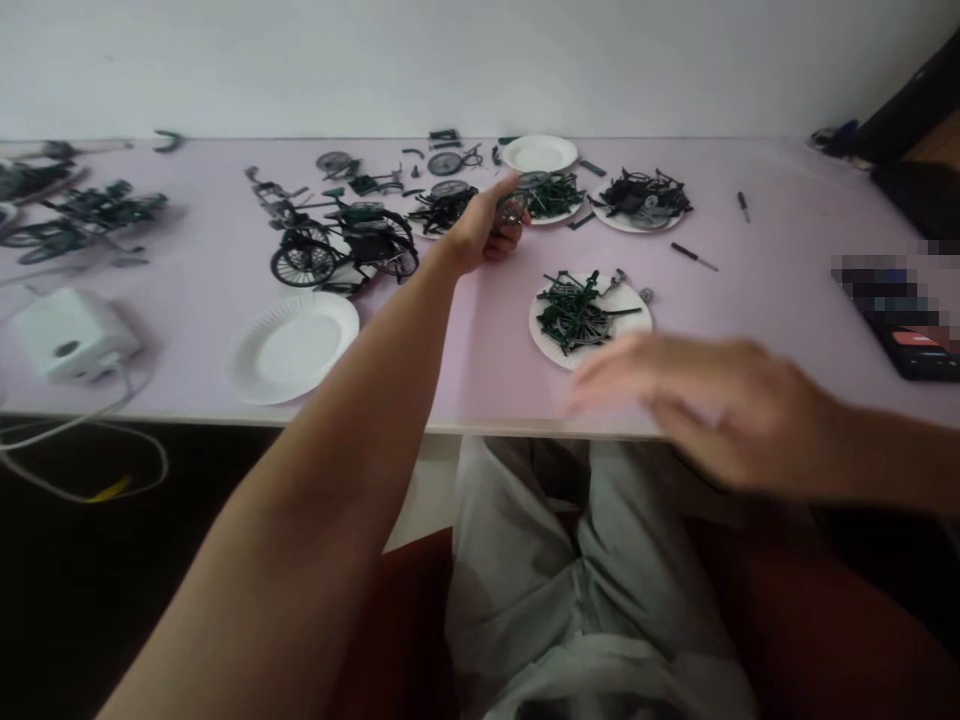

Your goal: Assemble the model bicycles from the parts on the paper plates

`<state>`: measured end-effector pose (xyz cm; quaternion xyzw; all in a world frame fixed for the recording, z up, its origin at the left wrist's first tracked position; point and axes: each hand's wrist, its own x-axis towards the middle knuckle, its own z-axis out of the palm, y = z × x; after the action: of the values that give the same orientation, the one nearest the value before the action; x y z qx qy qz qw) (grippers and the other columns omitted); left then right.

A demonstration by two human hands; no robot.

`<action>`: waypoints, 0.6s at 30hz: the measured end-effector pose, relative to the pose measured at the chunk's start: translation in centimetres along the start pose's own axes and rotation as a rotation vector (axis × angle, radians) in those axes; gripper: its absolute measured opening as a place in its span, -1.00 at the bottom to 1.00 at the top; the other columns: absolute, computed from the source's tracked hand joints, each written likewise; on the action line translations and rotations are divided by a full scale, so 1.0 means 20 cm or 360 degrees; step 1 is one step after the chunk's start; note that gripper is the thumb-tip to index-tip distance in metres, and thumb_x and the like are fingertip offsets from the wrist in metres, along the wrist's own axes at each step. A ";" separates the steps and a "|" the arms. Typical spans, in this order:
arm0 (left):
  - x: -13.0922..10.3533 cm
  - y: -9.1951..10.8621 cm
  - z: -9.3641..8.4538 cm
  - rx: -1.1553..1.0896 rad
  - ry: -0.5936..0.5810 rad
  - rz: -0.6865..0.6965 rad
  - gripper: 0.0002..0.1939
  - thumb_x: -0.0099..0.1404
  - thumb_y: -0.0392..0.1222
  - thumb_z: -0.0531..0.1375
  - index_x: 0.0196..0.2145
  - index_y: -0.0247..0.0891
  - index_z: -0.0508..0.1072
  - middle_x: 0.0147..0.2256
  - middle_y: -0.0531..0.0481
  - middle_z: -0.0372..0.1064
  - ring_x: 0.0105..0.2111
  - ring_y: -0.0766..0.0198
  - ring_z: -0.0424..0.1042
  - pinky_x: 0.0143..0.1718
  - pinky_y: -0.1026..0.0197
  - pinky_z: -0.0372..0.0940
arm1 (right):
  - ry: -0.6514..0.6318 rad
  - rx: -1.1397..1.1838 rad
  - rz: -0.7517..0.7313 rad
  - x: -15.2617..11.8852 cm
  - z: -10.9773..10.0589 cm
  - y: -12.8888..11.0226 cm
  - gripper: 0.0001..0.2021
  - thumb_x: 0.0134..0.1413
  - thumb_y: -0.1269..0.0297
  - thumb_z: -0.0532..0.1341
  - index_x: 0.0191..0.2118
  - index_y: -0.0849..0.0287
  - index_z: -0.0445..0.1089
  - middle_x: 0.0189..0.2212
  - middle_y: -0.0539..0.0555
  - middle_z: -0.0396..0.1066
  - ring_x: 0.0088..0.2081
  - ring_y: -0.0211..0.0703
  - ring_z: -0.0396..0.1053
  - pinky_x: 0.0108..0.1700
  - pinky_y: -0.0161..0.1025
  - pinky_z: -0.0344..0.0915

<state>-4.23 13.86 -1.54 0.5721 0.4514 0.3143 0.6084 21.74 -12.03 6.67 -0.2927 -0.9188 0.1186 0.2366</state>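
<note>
My left hand (484, 228) is reaching toward the back of the table, its fingers closed around a small grey spoked wheel (511, 210). Just beyond it, a paper plate of dark green model parts (559, 195) sits near the fingertips. My right hand (712, 400), smeared by motion, hovers over the table's front edge with fingers stretched out and nothing visible in them. Close to those fingers stands a white paper plate (538, 335) heaped with green bicycle-like parts (574, 315). Left of my left forearm is an assembled dark model bicycle (345, 240).
A bare paper plate (296, 345) lies front left, beside a white adapter (75, 335) with a cable. Another plate of dark parts (643, 198) stands back right. Two small screwdrivers, one at mid right (694, 257), and a phone (907, 320) lie further right.
</note>
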 end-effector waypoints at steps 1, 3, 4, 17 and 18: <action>0.02 0.01 -0.02 0.0025 -0.0049 -0.0068 -0.35 -0.04 0.59 0.20 -0.51 -0.10 0.33 -0.70 0.15 -0.12 -0.66 0.36 -0.28 -0.57 0.17 -0.37 | 0.0032 0.0018 0.0055 0.01 -0.01 0.08 -0.72 0.41 0.37 0.12 0.02 -0.07 0.54 -0.04 0.03 0.60 -0.04 -0.06 0.56 0.05 0.00 0.52; 0.05 0.04 -0.04 0.0122 -0.0170 -0.0232 -0.34 -0.03 0.62 0.16 -0.53 -0.09 0.33 -0.70 0.12 -0.12 -0.65 0.35 -0.26 -0.58 0.16 -0.32 | 0.0104 -0.0043 0.0166 0.04 -0.01 0.29 -0.73 0.36 0.37 0.16 -0.05 -0.10 0.57 -0.13 0.02 0.63 -0.06 0.01 0.57 0.07 0.04 0.49; 0.07 0.05 -0.05 0.0173 -0.0210 -0.0298 -0.33 -0.01 0.62 0.15 -0.52 -0.09 0.34 -0.70 0.11 -0.11 -0.64 0.34 -0.24 -0.58 0.15 -0.29 | 0.0130 -0.0149 0.0224 0.04 0.00 0.38 -0.78 0.33 0.33 0.22 -0.05 -0.06 0.58 -0.11 0.06 0.62 -0.03 0.05 0.55 0.10 0.07 0.45; 0.18 0.05 -0.09 0.0500 -0.0418 -0.0206 -0.62 0.07 0.03 0.49 -0.52 -0.19 0.40 -0.67 0.05 0.10 -0.58 0.33 0.04 -0.52 0.14 -0.01 | -0.0091 -0.0852 -0.0051 0.12 0.16 0.59 -0.82 0.37 0.36 0.18 -0.12 0.17 0.56 -0.26 0.15 0.62 -0.19 0.05 0.52 -0.16 -0.05 0.30; 0.19 0.05 -0.09 0.0512 -0.0461 -0.0204 -0.62 0.08 0.02 0.48 -0.56 -0.18 0.38 -0.67 0.04 0.09 -0.61 0.33 0.02 -0.54 0.14 -0.03 | -0.0071 -0.0843 -0.0056 0.12 0.16 0.60 -0.83 0.36 0.37 0.18 -0.14 0.15 0.55 -0.27 0.13 0.62 -0.21 0.05 0.52 -0.16 -0.04 0.30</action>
<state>-4.19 18.20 -1.10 0.6710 0.4391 0.1135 0.5866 24.15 -1.31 0.54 -0.3256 -0.9278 -0.1239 0.1334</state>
